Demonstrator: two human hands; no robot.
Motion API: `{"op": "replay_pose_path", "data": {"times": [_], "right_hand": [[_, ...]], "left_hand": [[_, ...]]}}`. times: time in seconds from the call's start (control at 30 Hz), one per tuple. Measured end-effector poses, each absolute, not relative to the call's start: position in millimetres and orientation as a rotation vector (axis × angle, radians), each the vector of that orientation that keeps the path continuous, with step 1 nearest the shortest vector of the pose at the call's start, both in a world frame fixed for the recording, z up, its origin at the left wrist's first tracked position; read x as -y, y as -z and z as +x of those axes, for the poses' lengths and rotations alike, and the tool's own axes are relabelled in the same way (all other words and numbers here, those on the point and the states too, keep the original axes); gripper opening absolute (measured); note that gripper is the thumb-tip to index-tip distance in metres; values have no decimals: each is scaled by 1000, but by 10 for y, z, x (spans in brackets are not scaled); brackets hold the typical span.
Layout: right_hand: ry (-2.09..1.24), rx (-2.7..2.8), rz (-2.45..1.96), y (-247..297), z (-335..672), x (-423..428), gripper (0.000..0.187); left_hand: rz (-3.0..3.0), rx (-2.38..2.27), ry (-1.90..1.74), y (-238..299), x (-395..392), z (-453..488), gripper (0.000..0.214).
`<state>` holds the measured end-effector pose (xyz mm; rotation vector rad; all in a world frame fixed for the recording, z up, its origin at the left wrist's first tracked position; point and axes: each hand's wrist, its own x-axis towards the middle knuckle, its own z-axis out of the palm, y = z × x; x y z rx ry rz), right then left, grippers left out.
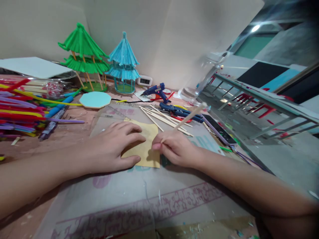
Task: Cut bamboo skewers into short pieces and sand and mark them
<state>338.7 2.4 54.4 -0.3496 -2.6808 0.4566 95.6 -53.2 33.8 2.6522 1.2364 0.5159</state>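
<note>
My left hand (113,146) lies flat with fingers stretched out, pressing down a tan sheet of sandpaper (147,146) in the middle of the table. My right hand (174,149) is closed in a pinch round a thin wooden stick (189,117), whose lower end touches the sheet's right edge while the stick slants up to the right. Just beyond the sheet lies a loose bundle of similar wooden sticks (164,119).
Colourful straws (20,109) are piled at the left. Green (82,56) and blue (124,64) straw pagoda models stand at the back, with a pale octagonal board (96,99) before them. A blue glue gun (158,91), blue pliers (179,111) and a phone (218,129) lie at the right.
</note>
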Motion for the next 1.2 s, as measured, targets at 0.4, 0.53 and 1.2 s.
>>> {"op": "replay_pose_path", "data": {"times": [0.4,0.53,1.2], "right_hand": [[-539,2709,-225,-543,3380,-48,22],[-351,2672,-433,-552,3381,-56,25],[-1947,1392,-695,-522,3290,-179,29]], "left_hand": [[2659,-1225,-509,-315,526,947,46],[2651,-1259,-495,-323,531,954,45],[2656,-1325,-504,-300,528,929,47]]}}
